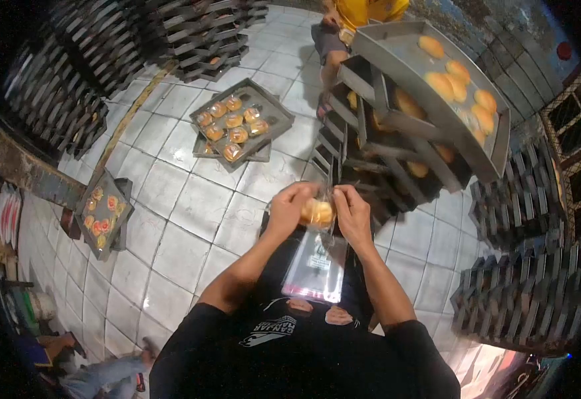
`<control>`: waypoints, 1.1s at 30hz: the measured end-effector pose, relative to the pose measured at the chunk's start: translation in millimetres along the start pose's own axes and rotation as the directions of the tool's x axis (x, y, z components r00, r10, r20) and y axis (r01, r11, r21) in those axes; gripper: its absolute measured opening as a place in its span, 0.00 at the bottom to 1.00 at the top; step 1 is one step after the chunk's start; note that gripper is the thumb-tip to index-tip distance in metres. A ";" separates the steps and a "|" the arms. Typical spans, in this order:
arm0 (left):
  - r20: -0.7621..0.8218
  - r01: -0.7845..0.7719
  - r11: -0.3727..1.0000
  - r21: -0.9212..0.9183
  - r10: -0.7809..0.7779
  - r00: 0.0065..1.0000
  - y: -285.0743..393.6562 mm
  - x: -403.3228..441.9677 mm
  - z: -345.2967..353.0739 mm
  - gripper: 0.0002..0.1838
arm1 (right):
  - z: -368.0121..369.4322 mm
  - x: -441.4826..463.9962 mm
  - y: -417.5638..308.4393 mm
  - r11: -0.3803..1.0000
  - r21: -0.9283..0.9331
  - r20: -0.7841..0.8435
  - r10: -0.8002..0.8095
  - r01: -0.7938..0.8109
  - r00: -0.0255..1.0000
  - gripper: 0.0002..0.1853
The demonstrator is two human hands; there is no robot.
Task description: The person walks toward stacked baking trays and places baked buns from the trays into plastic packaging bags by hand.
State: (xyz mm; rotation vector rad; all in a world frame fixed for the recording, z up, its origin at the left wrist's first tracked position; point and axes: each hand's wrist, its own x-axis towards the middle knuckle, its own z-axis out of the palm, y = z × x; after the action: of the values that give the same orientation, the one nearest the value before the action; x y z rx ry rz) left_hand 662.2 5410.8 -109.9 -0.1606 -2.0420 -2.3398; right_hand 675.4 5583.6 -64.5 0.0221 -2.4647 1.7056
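Observation:
Between my two hands is a golden bread roll (pixel 317 213) in a clear plastic bag. My left hand (pixel 293 207) is closed around the left side of the bagged roll. My right hand (pixel 353 209) pinches the bag's plastic on the right, its fingers pressed together. Below them, a stack of flat clear bags (pixel 316 266) with a pink edge lies on my lap. Just beyond my hands, to the right, a tall stack of metal trays rises; its top tray (pixel 397 58) holds several unwrapped golden rolls (pixel 458 70).
A tray (pixel 278 120) of wrapped rolls sits on the tiled floor ahead left, another tray (pixel 121 229) farther left. Tray stacks (pixel 523 299) line both sides. A person in yellow (pixel 360 13) is behind the tall stack; another person's legs (pixel 107 378) show lower left.

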 end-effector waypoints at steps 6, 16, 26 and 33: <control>-0.155 0.070 0.974 -0.217 -0.105 0.982 16.6 15.1 13.3 0.15 | -3.5 -4.3 -17.9 0.987 -0.048 0.067 -0.150 0.153 0.986 0.12; -0.229 -0.179 0.900 0.398 0.287 0.930 20.1 -13.0 -35.3 0.14 | -22.0 9.6 2.5 0.922 0.212 0.236 0.273 -0.323 0.933 0.18; 0.036 0.171 0.841 -0.513 -0.178 0.983 9.1 5.4 -12.6 0.09 | -24.6 -28.7 -0.6 0.743 0.607 0.110 0.271 -0.281 0.956 0.13; 0.225 0.129 0.987 0.098 -0.148 0.963 33.2 2.4 26.9 0.25 | -160.3 84.1 -160.2 0.528 -0.665 -0.180 -0.800 0.528 0.573 0.08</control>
State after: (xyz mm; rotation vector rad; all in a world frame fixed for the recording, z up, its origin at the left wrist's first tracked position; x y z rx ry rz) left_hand 664.4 5433.0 -73.4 -0.3126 -2.3239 -2.4128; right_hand 624.7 5681.9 150.5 0.4230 -2.0207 0.5320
